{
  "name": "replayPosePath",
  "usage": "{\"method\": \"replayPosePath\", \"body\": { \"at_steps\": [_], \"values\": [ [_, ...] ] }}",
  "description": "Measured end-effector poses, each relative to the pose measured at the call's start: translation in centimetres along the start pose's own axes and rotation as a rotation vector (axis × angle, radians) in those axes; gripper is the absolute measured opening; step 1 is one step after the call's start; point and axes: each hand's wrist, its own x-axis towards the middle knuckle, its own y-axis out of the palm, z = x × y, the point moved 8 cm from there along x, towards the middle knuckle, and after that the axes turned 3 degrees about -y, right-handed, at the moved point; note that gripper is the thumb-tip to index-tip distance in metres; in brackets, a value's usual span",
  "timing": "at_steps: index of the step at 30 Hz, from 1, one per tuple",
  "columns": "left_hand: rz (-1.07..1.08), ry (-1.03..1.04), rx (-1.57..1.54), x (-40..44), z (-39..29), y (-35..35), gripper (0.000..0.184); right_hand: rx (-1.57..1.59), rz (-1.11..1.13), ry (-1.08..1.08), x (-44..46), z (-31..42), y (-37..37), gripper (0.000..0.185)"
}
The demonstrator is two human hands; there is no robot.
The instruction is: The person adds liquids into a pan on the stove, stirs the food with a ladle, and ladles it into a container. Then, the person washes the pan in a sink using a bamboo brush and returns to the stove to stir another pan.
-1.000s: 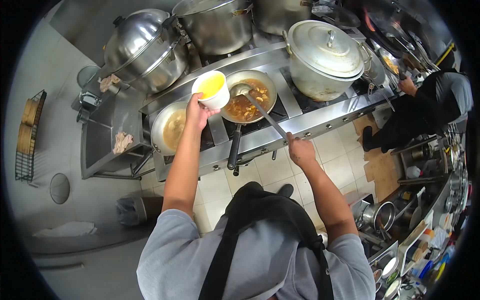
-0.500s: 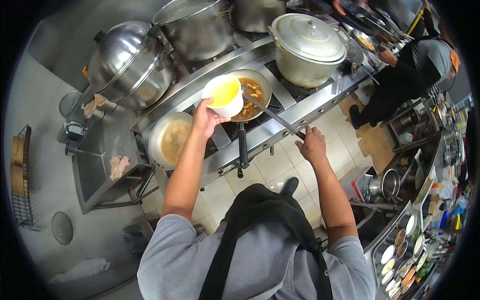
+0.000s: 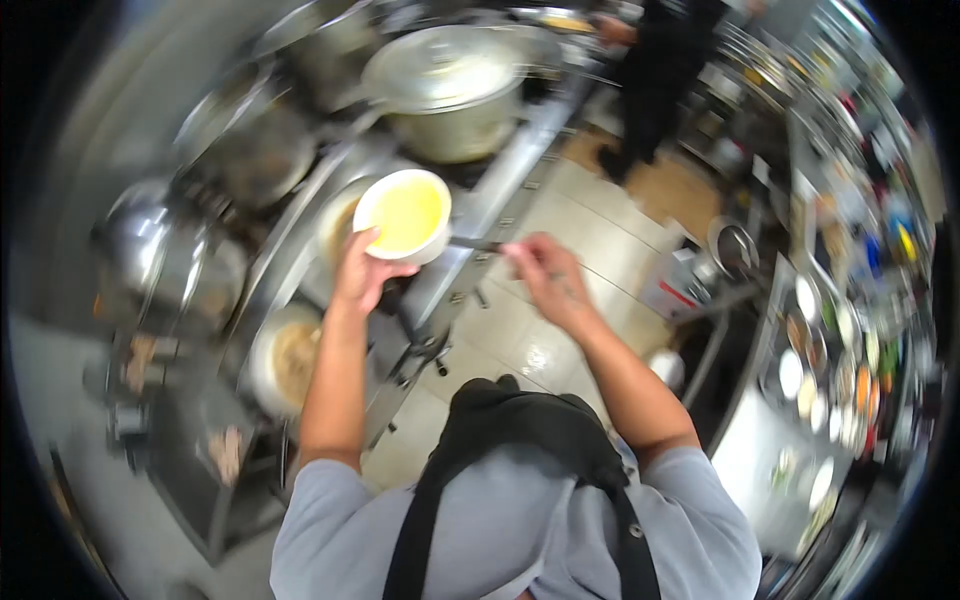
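My left hand [image 3: 362,272] grips a white bowl [image 3: 436,243] of yellow liquid by its side, above the stove. The end of a dark ladle handle [image 3: 474,243] is between the fingers of my right hand [image 3: 548,275]; the rest of the ladle is hidden behind the bowl. Behind the bowl is a pan [image 3: 335,225], mostly covered, its contents barely visible. Lower left on the stove, another pan [image 3: 262,365] holds a pale brown mixture. The view is blurred by motion.
A large lidded pot [image 3: 450,130] stands behind the bowl, with several metal pots to its left. Several food containers line the counter [image 3: 735,455] at right. A person in dark clothes [image 3: 655,80] stands at the top right. A sink unit [image 3: 185,470] is at lower left.
The view has swung right, bringing more of the right counter in. The bowl now covers the ladle's head and much of the pan behind. My right hand remains at the ladle handle.
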Motion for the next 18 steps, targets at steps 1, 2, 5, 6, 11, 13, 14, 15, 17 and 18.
{"method": "replayPosePath", "body": {
  "at_steps": [1, 2, 5, 6, 11, 13, 14, 15, 17, 18],
  "values": [
    [0.042, -0.034, 0.026, 0.1, 1.2, 1.7, 0.048, 0.154, 0.056, 0.074, -0.8, -0.6, 0.3, 0.038],
    [0.102, -0.074, 0.053, 0.3, 2.5, 3.7, 0.048, 0.219, 0.063, 0.160, -2.0, 0.6, -1.0, 0.037],
    [0.208, -0.178, 0.165, 0.6, 7.0, 9.6, 0.051, 0.121, -0.050, 0.099, -3.8, 0.5, -5.7, 0.046],
    [0.287, -0.199, 0.201, 0.7, 8.8, 11.4, 0.051, 0.076, -0.087, 0.064, -4.7, -0.8, -7.1, 0.043],
    [0.471, -0.320, 0.275, -2.1, 18.3, 21.4, 0.042, 0.035, -0.217, 0.331, -12.5, -4.1, -16.6, 0.030],
    [0.609, -0.378, 0.295, -4.7, 21.6, 26.7, 0.044, 0.110, -0.310, 0.427, -17.2, -5.6, -20.7, 0.027],
    [0.692, -0.370, 0.328, -6.0, 23.1, 29.2, 0.047, 0.164, -0.373, 0.486, -19.9, -6.4, -22.6, 0.026],
    [0.771, -0.394, 0.349, -7.6, 24.7, 31.7, 0.049, 0.220, -0.431, 0.543, -22.6, -7.0, -24.4, 0.026],
    [0.920, -0.444, 0.373, -11.2, 27.7, 36.7, 0.053, 0.239, -0.537, 0.637, -27.9, -8.0, -28.5, 0.023],
    [0.988, -0.473, 0.381, -13.0, 29.0, 39.0, 0.054, 0.253, -0.584, 0.685, -30.5, -8.4, -30.2, 0.022]
  ]
}}
